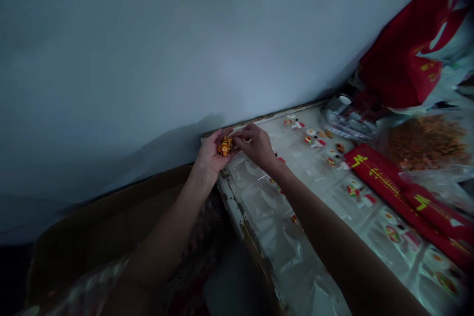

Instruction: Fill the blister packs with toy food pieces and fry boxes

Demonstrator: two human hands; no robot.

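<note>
so, we have a pile of little orange and dark pieces (pixel 224 145) in our left hand (pixel 210 154), palm up and open like a cup, by the desk corner. our right hand (pixel 255 143) bends its fingers in at the pile, but we cannot tell if they pinch one. each piece looks light and hard, maybe slippery, so we guess its sides are best to hold. clear plastic (pixel 255 202) lies on the chipped desk (pixel 234 212). the room is dim, with a pale wall (pixel 148 59) and a red bag (pixel 403 54).
</note>
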